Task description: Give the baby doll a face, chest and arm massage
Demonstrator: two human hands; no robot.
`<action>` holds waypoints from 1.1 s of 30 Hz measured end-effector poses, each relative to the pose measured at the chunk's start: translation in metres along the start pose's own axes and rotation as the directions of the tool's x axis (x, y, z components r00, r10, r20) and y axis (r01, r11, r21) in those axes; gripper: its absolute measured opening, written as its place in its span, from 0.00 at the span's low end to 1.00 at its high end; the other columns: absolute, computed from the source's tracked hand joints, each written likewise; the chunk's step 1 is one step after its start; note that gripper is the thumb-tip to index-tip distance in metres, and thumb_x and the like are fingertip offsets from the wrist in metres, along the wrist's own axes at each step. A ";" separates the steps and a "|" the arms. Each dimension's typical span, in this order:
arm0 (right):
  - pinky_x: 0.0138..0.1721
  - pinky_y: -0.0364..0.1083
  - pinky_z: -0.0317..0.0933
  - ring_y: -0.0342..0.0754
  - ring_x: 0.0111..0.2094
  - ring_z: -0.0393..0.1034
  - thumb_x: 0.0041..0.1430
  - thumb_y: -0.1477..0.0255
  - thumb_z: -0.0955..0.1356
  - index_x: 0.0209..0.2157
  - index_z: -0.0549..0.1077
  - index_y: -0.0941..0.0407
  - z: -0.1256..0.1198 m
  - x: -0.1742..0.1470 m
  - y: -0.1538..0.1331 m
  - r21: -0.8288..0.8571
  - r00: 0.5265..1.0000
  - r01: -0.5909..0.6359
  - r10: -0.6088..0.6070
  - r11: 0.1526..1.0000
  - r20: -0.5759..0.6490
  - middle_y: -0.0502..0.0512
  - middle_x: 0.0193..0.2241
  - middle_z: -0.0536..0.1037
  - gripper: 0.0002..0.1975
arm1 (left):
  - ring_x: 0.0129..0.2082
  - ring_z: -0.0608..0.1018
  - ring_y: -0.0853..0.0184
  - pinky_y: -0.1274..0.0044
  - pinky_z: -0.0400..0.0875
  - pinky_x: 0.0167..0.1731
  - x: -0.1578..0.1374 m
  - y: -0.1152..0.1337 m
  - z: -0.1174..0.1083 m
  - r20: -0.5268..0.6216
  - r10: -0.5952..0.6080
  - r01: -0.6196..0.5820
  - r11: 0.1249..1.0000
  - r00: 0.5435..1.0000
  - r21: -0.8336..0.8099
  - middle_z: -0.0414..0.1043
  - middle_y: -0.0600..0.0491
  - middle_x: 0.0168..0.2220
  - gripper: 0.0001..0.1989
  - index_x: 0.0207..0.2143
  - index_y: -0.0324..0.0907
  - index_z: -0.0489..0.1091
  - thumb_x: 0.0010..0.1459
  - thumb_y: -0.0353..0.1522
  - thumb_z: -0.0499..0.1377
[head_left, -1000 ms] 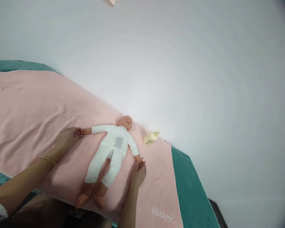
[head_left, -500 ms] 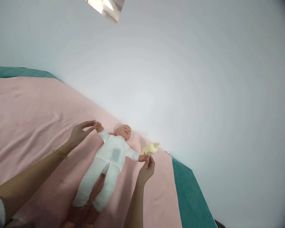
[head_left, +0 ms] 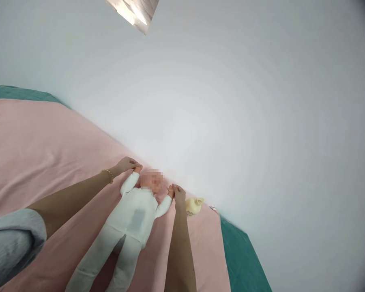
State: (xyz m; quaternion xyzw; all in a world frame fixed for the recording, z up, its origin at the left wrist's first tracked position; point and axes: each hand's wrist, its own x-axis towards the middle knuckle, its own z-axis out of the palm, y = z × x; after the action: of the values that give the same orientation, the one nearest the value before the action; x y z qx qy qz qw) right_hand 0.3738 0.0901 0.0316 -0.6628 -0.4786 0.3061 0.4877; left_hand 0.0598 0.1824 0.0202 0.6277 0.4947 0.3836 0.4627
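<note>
Along the far edge of the pink towel (head_left: 42, 146), your doll (head_left: 134, 211) lies on its back, legs cut off at the frame's bottom. Your left hand (head_left: 126, 164) closes around its raised hand; your right hand (head_left: 179, 194) pinches the other. Behind your right wrist, a cream bottle (head_left: 194, 205) lies half hidden, contents unclear.

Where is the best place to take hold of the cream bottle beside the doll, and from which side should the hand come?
Grip the cream bottle around its wide body, probably coming from above. It lies on its side on the pink towel, cap toward the wall, and the right hand is just beside it, holding the doll by one hand.
</note>
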 end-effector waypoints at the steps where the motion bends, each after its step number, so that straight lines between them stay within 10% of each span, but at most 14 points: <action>1: 0.40 0.49 0.70 0.46 0.38 0.73 0.64 0.66 0.67 0.42 0.73 0.60 0.002 0.004 0.004 -0.015 0.999 -0.028 0.028 0.999 0.023 0.54 0.40 0.76 0.12 | 0.36 0.77 0.65 0.71 0.74 0.37 0.002 -0.005 0.001 0.015 -0.023 0.023 1.000 1.000 0.012 0.74 0.51 0.37 0.11 0.38 0.35 0.72 0.63 0.37 0.60; 15: 0.45 0.51 0.68 0.47 0.39 0.74 0.63 0.64 0.68 0.37 0.74 0.60 -0.001 -0.019 -0.014 -0.070 0.996 0.072 -0.076 0.995 -0.053 0.53 0.36 0.78 0.12 | 0.41 0.77 0.62 0.67 0.71 0.45 -0.015 0.023 0.000 -0.058 0.080 -0.072 0.988 0.995 0.138 0.76 0.50 0.38 0.12 0.37 0.37 0.74 0.60 0.38 0.61; 24: 0.49 0.50 0.65 0.56 0.49 0.71 0.50 0.60 0.72 0.43 0.76 0.59 -0.017 -0.155 -0.045 -0.030 0.886 0.118 -0.119 0.993 -0.448 0.61 0.45 0.79 0.21 | 0.48 0.77 0.60 0.75 0.67 0.46 -0.122 0.056 -0.014 -0.353 0.193 -0.122 0.969 0.916 0.214 0.78 0.57 0.45 0.17 0.47 0.49 0.72 0.54 0.39 0.58; 33: 0.50 0.50 0.67 0.57 0.51 0.71 0.56 0.58 0.68 0.47 0.73 0.57 0.017 -0.272 -0.011 0.154 0.762 -0.032 0.124 0.988 -0.636 0.62 0.50 0.76 0.21 | 0.45 0.77 0.61 0.74 0.70 0.41 -0.219 0.021 -0.027 -0.513 0.058 0.085 0.964 0.857 0.251 0.75 0.53 0.47 0.24 0.54 0.46 0.66 0.56 0.45 0.55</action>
State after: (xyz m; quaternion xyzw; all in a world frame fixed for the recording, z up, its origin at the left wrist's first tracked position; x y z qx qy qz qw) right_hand 0.2586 -0.1569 0.0195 -0.7126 -0.2331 0.1118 0.6522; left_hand -0.0075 -0.0279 0.0422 0.5547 0.6516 0.4646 0.2278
